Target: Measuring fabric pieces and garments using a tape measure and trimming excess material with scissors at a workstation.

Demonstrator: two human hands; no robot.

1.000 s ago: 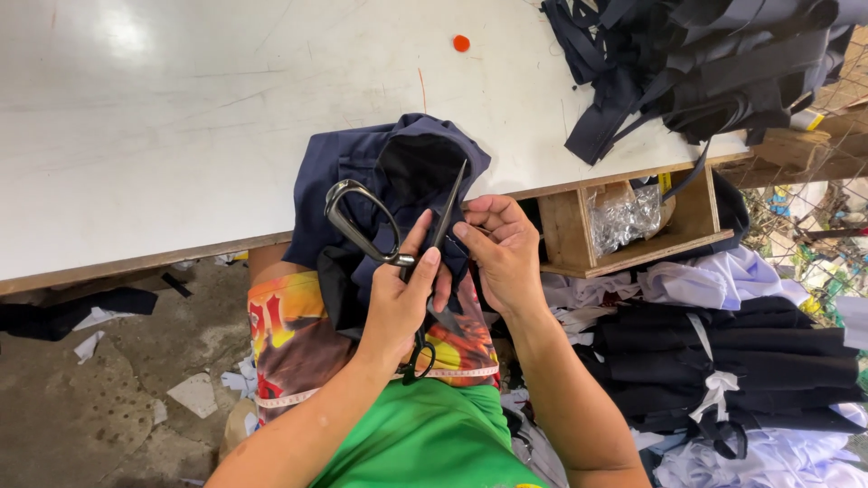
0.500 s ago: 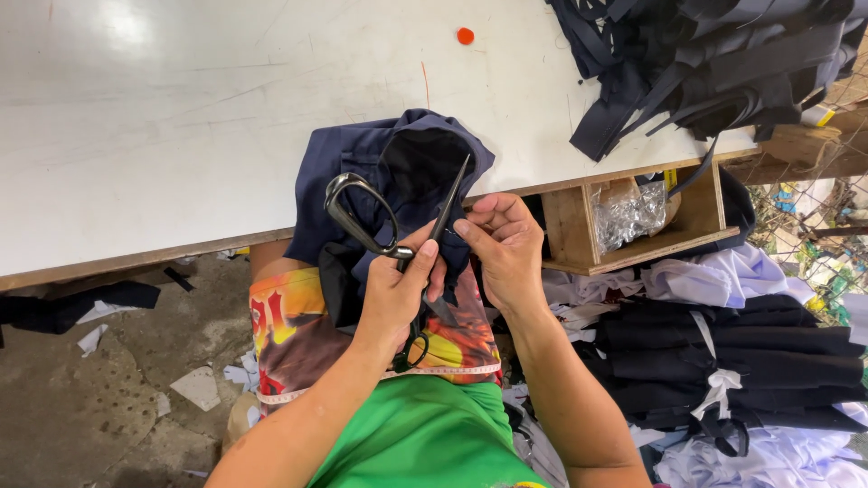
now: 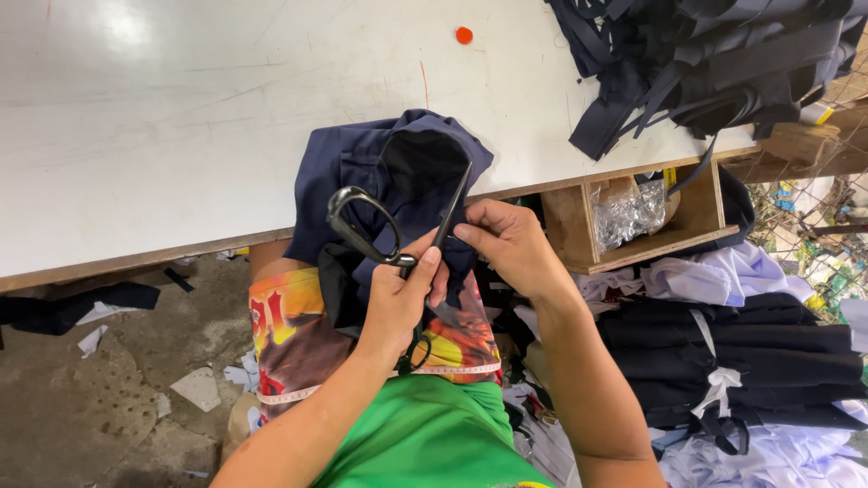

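Observation:
A dark navy garment [image 3: 362, 167] hangs over the near edge of the white table [image 3: 181, 117] onto my lap. My left hand [image 3: 398, 298] grips large black-handled scissors [image 3: 366, 226]. Their blades point up and to the right, along the garment's black lining. My right hand [image 3: 511, 244] pinches the fabric edge right beside the blades, thumb and fingers closed on the cloth. A yellow measuring tape [image 3: 298, 393] lies across my lap.
A heap of dark cloth strips and pieces [image 3: 714, 63] covers the table's far right. A small orange disc [image 3: 464, 35] lies on the table. A wooden box [image 3: 696, 212] with a clear plastic bag sits under the edge. Stacked black and white garments [image 3: 750, 352] lie at my right.
Both hands stay at the garment with only small shifts. The scissors' blades have tilted slightly, still at the fabric edge.

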